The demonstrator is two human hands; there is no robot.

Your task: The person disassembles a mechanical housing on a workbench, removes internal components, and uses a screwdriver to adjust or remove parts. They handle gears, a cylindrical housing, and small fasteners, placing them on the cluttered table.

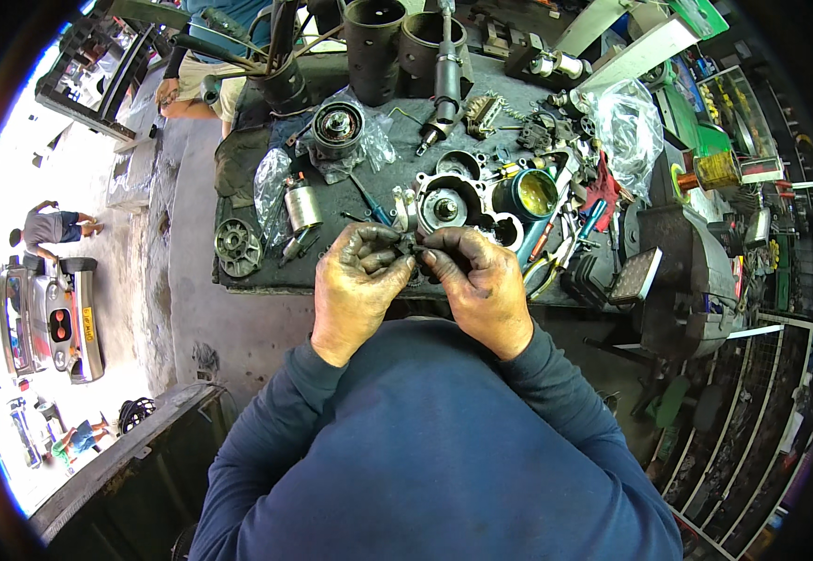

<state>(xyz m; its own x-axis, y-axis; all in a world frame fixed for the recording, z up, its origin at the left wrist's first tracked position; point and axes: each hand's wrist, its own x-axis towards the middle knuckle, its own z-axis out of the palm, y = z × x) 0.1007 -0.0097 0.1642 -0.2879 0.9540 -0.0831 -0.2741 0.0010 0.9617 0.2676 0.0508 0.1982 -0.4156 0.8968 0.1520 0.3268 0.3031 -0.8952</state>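
Observation:
My left hand (359, 285) and my right hand (483, 285), both greasy, meet at the bench's near edge. Their fingertips pinch a small dark metal part (409, 245) between them; its exact kind is too small to tell. Just beyond lies an open metal housing (446, 208) with a round bearing-like centre. To its right stands a round tin of yellow grease (535, 194). A blue-handled screwdriver (375, 208) lies beyond my left hand. Farther left are a silver cylindrical motor (302, 203) and a round slotted metal cover (238, 247).
A rotor-like round part (338, 123) sits on plastic wrap. Dark perforated cylinders (374, 47) and a holder of tools (282, 84) line the back. Pliers (548, 271) and a red rag (601, 187) are at right, near a bench vise (682, 271). Another person's hand (168, 91) shows at upper left.

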